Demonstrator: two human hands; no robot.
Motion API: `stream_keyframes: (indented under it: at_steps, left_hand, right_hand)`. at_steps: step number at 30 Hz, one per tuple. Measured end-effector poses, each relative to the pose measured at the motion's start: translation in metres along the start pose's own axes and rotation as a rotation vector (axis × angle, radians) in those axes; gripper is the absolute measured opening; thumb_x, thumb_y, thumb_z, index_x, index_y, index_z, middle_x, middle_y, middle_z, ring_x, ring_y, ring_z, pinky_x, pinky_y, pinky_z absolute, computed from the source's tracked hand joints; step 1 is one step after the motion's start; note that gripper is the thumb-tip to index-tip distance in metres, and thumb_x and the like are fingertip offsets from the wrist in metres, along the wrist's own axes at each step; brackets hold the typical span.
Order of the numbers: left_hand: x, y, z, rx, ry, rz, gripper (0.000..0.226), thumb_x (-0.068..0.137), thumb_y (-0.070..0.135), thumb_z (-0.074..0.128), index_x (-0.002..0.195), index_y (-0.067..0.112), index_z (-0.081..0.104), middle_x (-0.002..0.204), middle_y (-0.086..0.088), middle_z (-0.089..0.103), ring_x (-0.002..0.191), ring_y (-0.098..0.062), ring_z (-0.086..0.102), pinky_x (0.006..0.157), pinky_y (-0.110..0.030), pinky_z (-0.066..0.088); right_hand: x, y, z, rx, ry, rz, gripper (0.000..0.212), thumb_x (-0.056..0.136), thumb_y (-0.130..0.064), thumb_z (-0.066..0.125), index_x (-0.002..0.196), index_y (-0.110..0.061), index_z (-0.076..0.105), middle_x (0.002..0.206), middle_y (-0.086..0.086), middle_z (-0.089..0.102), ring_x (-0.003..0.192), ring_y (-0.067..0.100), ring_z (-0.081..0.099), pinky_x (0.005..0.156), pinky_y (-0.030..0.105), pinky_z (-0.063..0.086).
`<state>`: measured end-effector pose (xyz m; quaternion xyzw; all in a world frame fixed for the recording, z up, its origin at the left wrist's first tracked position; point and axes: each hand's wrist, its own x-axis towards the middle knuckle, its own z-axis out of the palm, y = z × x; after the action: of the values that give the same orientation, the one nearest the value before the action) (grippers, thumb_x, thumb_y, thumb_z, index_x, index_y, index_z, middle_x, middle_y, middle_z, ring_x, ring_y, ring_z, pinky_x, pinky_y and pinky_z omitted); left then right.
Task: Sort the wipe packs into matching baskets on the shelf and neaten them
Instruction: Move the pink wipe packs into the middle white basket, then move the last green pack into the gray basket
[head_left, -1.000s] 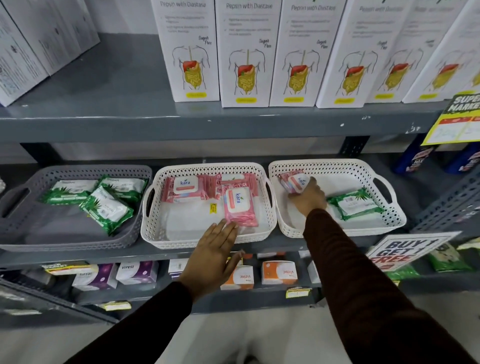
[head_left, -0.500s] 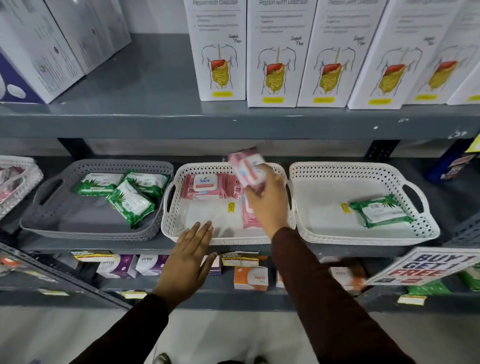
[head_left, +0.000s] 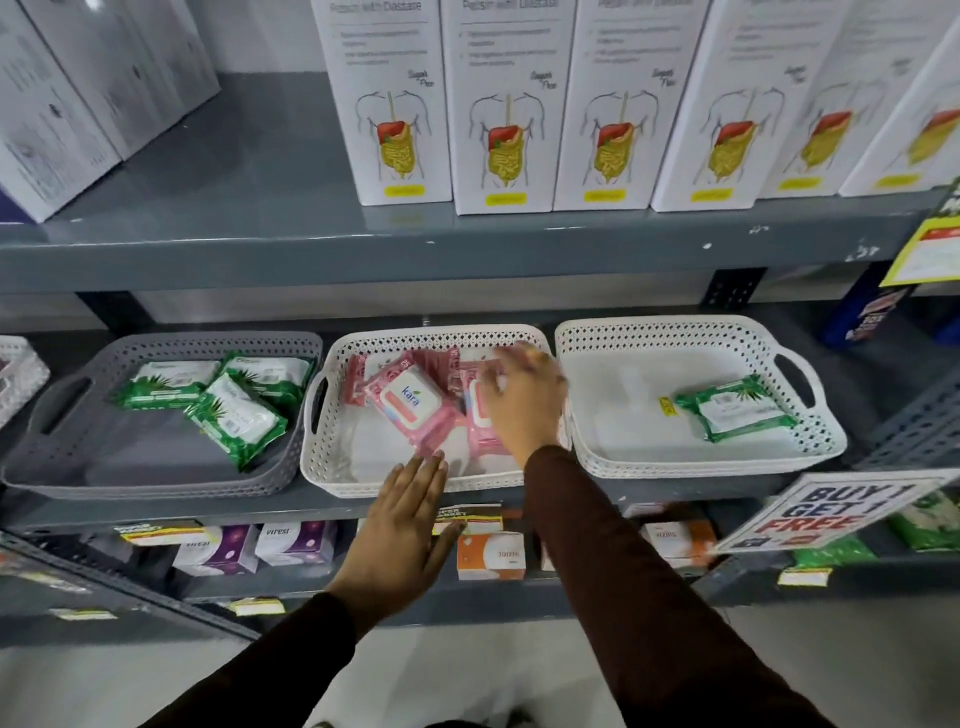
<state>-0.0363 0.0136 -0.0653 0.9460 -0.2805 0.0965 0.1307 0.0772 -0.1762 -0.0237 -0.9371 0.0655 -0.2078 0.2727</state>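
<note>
Your right hand rests open on pink packs in the middle basket; your left hand is flat and empty.

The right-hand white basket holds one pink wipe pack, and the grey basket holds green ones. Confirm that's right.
Not quite. In the head view, the single pack in the right-hand white basket is green, not pink. The pink packs lie in the middle white basket. The grey basket does hold green packs.
</note>
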Motion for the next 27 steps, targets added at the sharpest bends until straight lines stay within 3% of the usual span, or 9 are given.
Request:
stream_keyframes:
  at_steps: [3,6,9,13,18,21,24,27]
  left_hand:
    - [0.017,0.025,0.009,0.0,-0.029,0.038,0.07,0.1,0.052,0.031,0.151,0.005,0.023,0.159,-0.01,0.019,0.148,-0.026,0.011,0.118,-0.041,0.01]
    - [0.031,0.048,0.02,-0.017,-0.088,0.04,0.074,0.099,0.057,0.026,0.153,0.007,0.014,0.161,-0.012,0.012,0.149,-0.027,0.004,0.119,-0.046,0.01]
    - [0.044,0.064,0.023,-0.006,-0.106,0.079,0.074,0.098,0.056,0.031,0.15,0.005,0.022,0.156,-0.016,0.027,0.145,-0.033,0.022,0.117,-0.051,0.018]
    - [0.047,0.066,0.021,0.021,-0.077,0.115,0.072,0.097,0.054,0.033,0.149,0.004,0.028,0.154,-0.015,0.033,0.143,-0.03,0.027,0.118,-0.044,0.014]
    - [0.038,0.054,0.009,0.003,-0.074,0.075,0.064,0.1,0.053,0.03,0.149,0.011,0.03,0.154,-0.008,0.035,0.144,-0.023,0.027,0.119,-0.039,0.014]
    - [0.022,0.027,-0.002,-0.023,-0.075,0.021,0.065,0.1,0.053,0.028,0.149,0.009,0.031,0.155,-0.009,0.032,0.144,-0.024,0.026,0.118,-0.037,0.012]
    - [-0.001,-0.009,-0.019,-0.063,-0.052,-0.062,0.067,0.1,0.053,0.027,0.149,0.007,0.029,0.156,-0.009,0.03,0.146,-0.022,0.019,0.118,-0.035,0.01]
    - [-0.027,-0.052,-0.04,-0.068,-0.021,-0.201,0.071,0.099,0.056,0.023,0.15,0.007,0.026,0.158,-0.008,0.023,0.147,-0.023,0.014,0.119,-0.039,0.012]
  right_hand:
    - [0.016,0.068,-0.04,-0.185,0.108,0.286,0.038,0.09,-0.036,0.053,0.122,-0.018,0.063,0.139,0.019,0.052,0.124,0.039,0.046,0.094,0.048,0.04]
    - [0.026,0.142,-0.074,-0.386,-0.044,0.666,0.054,0.088,-0.04,0.049,0.138,-0.018,0.045,0.153,0.026,0.032,0.137,0.047,0.032,0.106,0.057,0.036]
    - [0.029,0.193,-0.094,-0.332,-0.171,0.858,0.062,0.09,-0.04,0.051,0.147,-0.026,0.031,0.161,0.025,0.01,0.141,0.051,0.022,0.109,0.062,0.03]
    - [0.033,0.199,-0.095,-0.41,-0.247,0.699,0.059,0.09,-0.051,0.053,0.136,-0.015,0.047,0.153,0.027,0.023,0.128,0.047,0.042,0.099,0.051,0.042]
    - [0.023,0.168,-0.083,-0.191,-0.151,0.694,0.031,0.085,-0.019,0.066,0.116,-0.011,0.062,0.136,0.015,0.036,0.108,0.046,0.055,0.096,0.05,0.05]
    - [0.022,0.14,-0.088,0.012,0.05,0.518,0.018,0.079,-0.014,0.072,0.096,-0.014,0.064,0.129,0.018,0.041,0.098,0.042,0.062,0.095,0.04,0.051]
    - [0.018,0.085,-0.089,0.211,0.202,0.252,0.032,0.077,-0.012,0.075,0.105,-0.014,0.061,0.136,0.019,0.039,0.1,0.026,0.056,0.088,0.023,0.041]
    - [0.015,0.015,-0.064,0.321,0.118,0.057,0.035,0.077,-0.016,0.077,0.108,-0.018,0.062,0.136,0.018,0.04,0.115,0.019,0.049,0.092,0.022,0.037]
